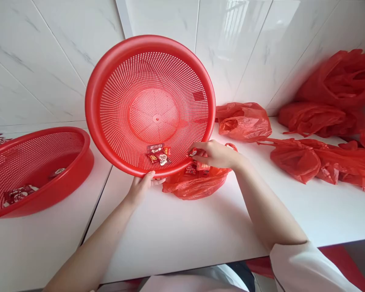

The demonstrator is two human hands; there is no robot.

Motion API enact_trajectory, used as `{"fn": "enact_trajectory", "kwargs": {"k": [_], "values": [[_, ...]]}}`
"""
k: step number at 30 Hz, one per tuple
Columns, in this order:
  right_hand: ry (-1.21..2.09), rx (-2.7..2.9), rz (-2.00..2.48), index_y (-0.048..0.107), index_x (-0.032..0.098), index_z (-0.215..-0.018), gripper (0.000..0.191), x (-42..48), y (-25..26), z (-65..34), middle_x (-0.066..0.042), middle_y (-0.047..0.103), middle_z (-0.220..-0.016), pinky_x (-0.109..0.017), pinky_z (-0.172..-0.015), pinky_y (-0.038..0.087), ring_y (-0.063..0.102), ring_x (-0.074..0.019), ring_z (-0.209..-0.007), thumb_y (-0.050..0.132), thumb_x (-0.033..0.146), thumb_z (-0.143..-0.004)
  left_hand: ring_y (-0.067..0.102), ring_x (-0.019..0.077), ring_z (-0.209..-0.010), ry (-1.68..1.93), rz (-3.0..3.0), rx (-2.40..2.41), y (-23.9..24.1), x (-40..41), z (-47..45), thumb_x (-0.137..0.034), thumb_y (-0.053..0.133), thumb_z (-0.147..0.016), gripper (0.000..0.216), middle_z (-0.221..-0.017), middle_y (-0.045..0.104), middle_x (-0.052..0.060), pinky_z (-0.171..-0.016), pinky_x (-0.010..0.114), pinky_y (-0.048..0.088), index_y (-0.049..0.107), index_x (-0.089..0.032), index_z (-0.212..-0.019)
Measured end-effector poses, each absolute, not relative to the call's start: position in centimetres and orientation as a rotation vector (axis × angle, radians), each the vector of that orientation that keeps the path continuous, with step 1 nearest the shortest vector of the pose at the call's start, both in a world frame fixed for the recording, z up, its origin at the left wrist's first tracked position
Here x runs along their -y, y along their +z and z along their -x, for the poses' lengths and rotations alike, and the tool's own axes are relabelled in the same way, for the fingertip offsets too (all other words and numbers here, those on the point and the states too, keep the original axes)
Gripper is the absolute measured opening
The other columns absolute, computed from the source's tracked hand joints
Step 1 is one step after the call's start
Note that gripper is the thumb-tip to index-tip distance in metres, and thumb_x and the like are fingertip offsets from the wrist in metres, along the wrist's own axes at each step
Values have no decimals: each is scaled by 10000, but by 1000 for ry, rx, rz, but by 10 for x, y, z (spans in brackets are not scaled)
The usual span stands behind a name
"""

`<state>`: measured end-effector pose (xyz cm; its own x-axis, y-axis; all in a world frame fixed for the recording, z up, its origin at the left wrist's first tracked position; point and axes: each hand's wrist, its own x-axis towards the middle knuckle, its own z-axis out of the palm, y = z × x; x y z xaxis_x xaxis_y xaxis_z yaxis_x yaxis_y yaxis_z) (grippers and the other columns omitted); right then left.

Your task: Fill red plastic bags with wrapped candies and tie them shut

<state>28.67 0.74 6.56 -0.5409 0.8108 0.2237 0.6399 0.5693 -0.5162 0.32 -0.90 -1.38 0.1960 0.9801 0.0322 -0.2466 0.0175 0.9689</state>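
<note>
A red plastic colander (153, 42) is tipped up so its inside faces me, with my left hand (141, 186) gripping its lower rim. Several small wrapped packets (159, 155) lie against the colander's lower wall. At the rim's lower right, my right hand (214, 155) pinches a small red-and-white packet (195, 152). Just beneath that hand, an open red plastic bag (197, 188) rests on the table and shows more red packets (191, 170) in its mouth. The colander and my right hand cover part of the bag.
Another red colander (76, 174) stands at the left, holding a few packets (20, 194). A red bag (245, 121) sits behind, and several red bags (301, 158) lie at the right on the white table (158, 239). A tiled wall (240, 48) rises behind.
</note>
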Motion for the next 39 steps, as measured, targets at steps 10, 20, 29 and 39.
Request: {"fn": "enact_trajectory", "kwargs": {"k": [10, 20, 29, 39], "values": [[579, 2403, 1163, 646, 215, -987, 153, -6, 69, -293, -19, 706, -884, -289, -706, 502, 652, -161, -776, 570, 256, -860, 650, 222, -1001, 1194, -1082, -922, -12, 10, -3, -277, 700, -768, 274, -1091, 663, 15, -868, 447, 596, 641, -204, -1026], [438, 2324, 1021, 370, 247, -1453, 616, -9, 41, -248, -117, 366, -1508, -486, -1084, 359, 381, -278, -1364, 507, 508, -912, 644, 262, -1030, 1044, -1218, -888, -12, 22, -8, -304, 653, -823, 235, -1103, 667, 51, -817, 422, 613, 665, -184, -1025], [471, 2517, 878, 388, 267, -1447, 695, -7, 20, -225, -98, 470, -1428, -484, -1041, 382, 465, -281, -1263, 546, 596, -855, 669, 254, -933, 1038, -1183, -832, -13, 25, -13, -299, 610, -842, 193, -929, 693, 61, -825, 463, 599, 686, -163, -955], [515, 2474, 900, 561, 186, -1199, 364, -12, 37, -248, -71, 631, -1059, -297, -779, 480, 597, -172, -914, 548, 142, -838, 634, 220, -959, 1200, -1065, -870, -15, 7, -3, -286, 664, -791, 197, -995, 635, 28, -778, 438, 615, 625, -179, -952]]}}
